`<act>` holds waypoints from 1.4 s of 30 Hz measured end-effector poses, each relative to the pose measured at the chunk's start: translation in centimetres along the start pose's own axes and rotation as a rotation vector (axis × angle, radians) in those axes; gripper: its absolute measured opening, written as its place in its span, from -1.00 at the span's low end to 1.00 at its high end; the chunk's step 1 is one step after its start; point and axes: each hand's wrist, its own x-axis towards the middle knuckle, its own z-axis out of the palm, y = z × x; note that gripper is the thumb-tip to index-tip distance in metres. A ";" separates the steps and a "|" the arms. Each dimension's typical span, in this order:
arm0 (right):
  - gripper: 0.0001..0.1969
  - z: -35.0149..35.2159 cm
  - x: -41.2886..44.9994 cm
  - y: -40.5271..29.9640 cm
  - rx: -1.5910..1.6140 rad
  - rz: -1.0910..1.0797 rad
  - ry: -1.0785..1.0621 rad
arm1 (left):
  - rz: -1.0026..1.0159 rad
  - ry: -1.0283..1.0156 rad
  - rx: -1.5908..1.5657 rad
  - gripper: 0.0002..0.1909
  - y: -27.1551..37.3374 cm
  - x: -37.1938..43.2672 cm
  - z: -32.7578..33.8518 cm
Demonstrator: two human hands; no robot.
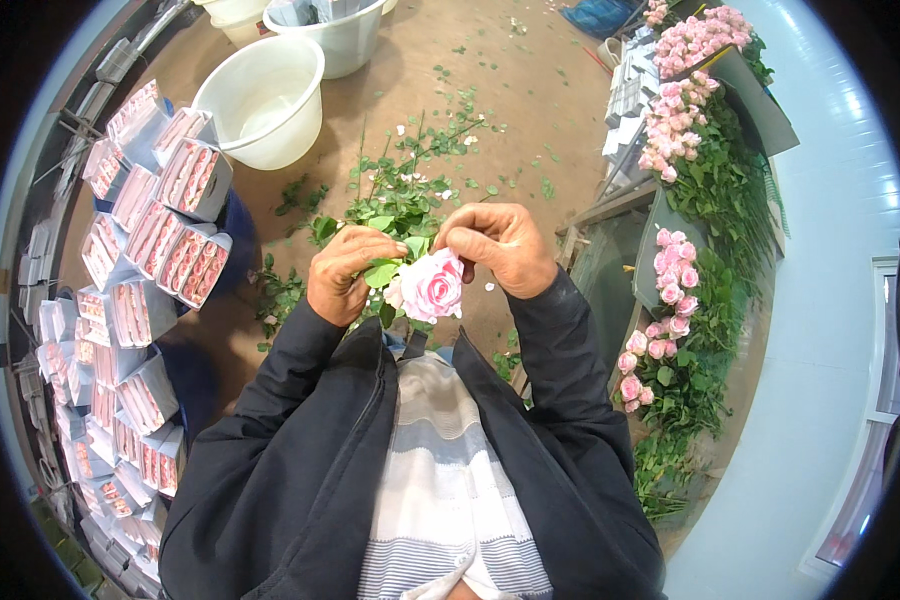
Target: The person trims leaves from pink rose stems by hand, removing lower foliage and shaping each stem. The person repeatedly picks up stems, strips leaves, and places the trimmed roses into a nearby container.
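Observation:
A pink rose (435,285) with green leaves is held up in front of my chest, its bloom facing me. My left hand (349,270) grips it from the left, just below the head, among the leaves (381,273). My right hand (504,247) is at the upper right of the bloom, thumb and forefinger pinched together against its outer petals. Most of the rose's stem is hidden behind the bloom and hands.
Cut stems and leaves (412,180) litter the brown floor ahead. On the left stand many paper-wrapped rose bunches (184,247); beyond them is a white plastic tub (262,105). To the right, loose pink roses (671,281) lie on a bench near a pale blue wall (810,315).

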 end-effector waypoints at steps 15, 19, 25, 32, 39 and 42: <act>-0.84 -0.4 0.5 0.6 0.021 -0.076 0.019 | 0.002 -0.038 -0.055 -0.74 -1.0 0.5 -0.2; -0.84 -0.6 0.6 0.9 -0.004 -0.080 -0.021 | 0.011 -0.045 -0.067 -0.74 -1.2 0.5 -0.1; -0.83 -0.6 0.7 1.1 0.012 -0.046 0.009 | 0.035 -0.011 -0.155 -0.77 -1.5 0.3 0.1; -0.76 1.5 1.3 4.4 0.262 -0.053 0.193 | -0.153 0.104 -0.304 -0.68 -2.9 -1.3 1.0; -0.78 3.4 1.4 5.5 0.365 -0.177 0.358 | -0.235 0.152 -0.606 -0.82 -2.7 -1.6 1.7; -0.78 3.8 1.5 5.4 0.354 -0.211 0.348 | -0.240 0.141 -0.502 -0.83 -2.2 -1.4 1.3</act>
